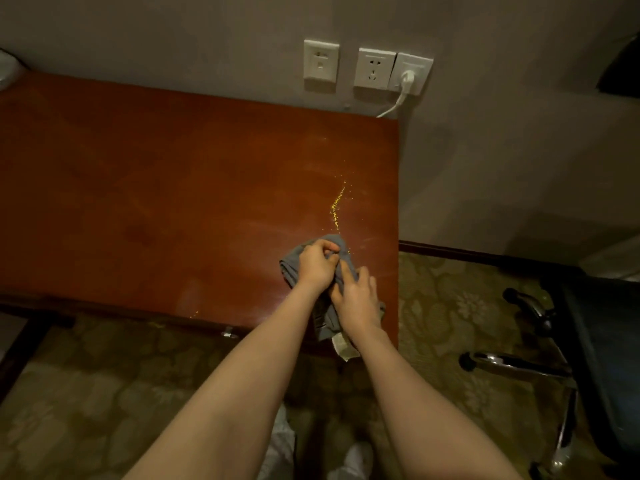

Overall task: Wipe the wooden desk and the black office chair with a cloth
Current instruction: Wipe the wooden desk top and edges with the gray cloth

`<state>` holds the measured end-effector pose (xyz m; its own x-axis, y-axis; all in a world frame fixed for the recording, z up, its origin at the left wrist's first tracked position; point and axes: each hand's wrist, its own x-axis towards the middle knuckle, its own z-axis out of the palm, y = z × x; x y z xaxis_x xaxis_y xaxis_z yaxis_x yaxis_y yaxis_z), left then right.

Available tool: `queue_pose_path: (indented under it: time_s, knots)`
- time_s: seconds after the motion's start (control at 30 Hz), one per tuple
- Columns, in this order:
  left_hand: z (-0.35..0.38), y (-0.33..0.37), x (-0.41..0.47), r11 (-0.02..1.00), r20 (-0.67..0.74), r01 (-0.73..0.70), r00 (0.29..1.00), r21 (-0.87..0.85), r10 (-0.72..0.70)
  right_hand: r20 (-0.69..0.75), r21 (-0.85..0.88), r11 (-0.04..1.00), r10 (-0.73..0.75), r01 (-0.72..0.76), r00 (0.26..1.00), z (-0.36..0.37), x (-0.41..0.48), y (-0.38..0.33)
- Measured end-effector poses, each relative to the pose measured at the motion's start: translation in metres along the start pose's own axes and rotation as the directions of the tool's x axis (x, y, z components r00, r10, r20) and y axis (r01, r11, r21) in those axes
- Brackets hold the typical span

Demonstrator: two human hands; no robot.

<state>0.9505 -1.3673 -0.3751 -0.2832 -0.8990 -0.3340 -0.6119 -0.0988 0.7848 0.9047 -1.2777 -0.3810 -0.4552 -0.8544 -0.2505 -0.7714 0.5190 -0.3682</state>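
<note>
Cloth [292, 266], grey and bunched, just right of frame centre on the wooden surface [138, 185], directly below a trail of yellow crumbs [336, 207]. Clamped by curled fingers of left hand [317, 263] and right hand [356, 299], hands touching.

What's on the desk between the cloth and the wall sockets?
Head view: a thin trail of yellow crumbs just beyond the cloth, then mostly bare desk up to the sockets.

The reddish wooden desk [156, 185] carries a grey cloth [291, 268], gripped by the left hand [317, 263] and right hand [356, 299]. A yellow crumb trail [336, 207] lies just beyond them.
</note>
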Motion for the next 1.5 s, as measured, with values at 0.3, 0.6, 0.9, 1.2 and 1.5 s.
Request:
queue_pose_path:
  time_s: [0.3,0.6,0.9,1.2,1.5]
  knots:
    - [-0.124,-0.045,-0.012,0.999,-0.357,0.035,0.934,-0.005,-0.034,0.031,0.493,0.86,-0.173,0.135,0.984,0.033,-0.017,-0.128]
    - [-0.253,-0.14,-0.021,0.945,-0.472,0.289,0.862,0.153,-0.187,0.266,0.455,0.874,-0.317,0.171,0.911,0.099,-0.043,-0.259]
    - [-0.238,-0.161,0.009,0.969,-0.339,0.242,0.916,0.038,-0.216,0.274,0.302,0.945,-0.216,0.13,0.937,0.108,-0.028,-0.258]
    - [-0.201,-0.131,-0.007,0.982,-0.218,0.18,0.962,0.047,-0.166,0.195,0.213,0.973,-0.125,0.082,0.973,0.093,-0.03,-0.216]
    - [-0.12,-0.084,-0.023,0.996,-0.008,0.086,0.996,0.029,-0.086,0.135,0.172,0.984,0.031,-0.054,0.99,0.054,-0.043,-0.13]
